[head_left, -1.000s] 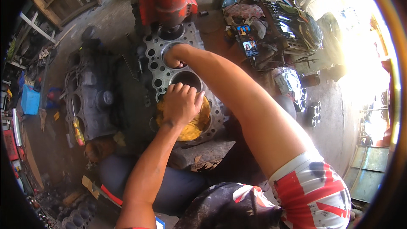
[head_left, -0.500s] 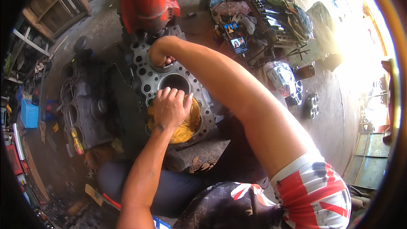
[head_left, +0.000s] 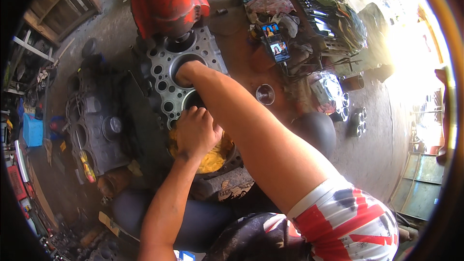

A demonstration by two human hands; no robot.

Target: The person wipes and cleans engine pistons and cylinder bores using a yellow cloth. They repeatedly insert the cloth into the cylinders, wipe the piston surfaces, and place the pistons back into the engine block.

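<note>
A grey metal engine block [head_left: 216,52] with a row of large round cylinder bores lies in front of me. My right hand [head_left: 186,73] reaches down into one bore. Its fingers are hidden inside, so I cannot see whether they hold anything. Nearer to me, my left hand [head_left: 197,133] rests on a crumpled yellow cloth [head_left: 212,161] that covers the nearest bore. Its fingers bend over the near rim of the middle bore [head_left: 194,100], the tips out of sight. My right forearm crosses over the block's right side.
A red machine housing [head_left: 166,2] stands at the block's far end. Another dark block [head_left: 94,108] lies left, with a yellow-handled screwdriver [head_left: 87,164]. On the right are a small round cup [head_left: 265,94], a lit phone [head_left: 275,43], a tool rack [head_left: 321,21] and metal cylinders [head_left: 360,122].
My right hand has gone lower into the bore, its fingers now hidden. My right arm has swung left, baring the round cup and my knee. My left fingers have curled more.
</note>
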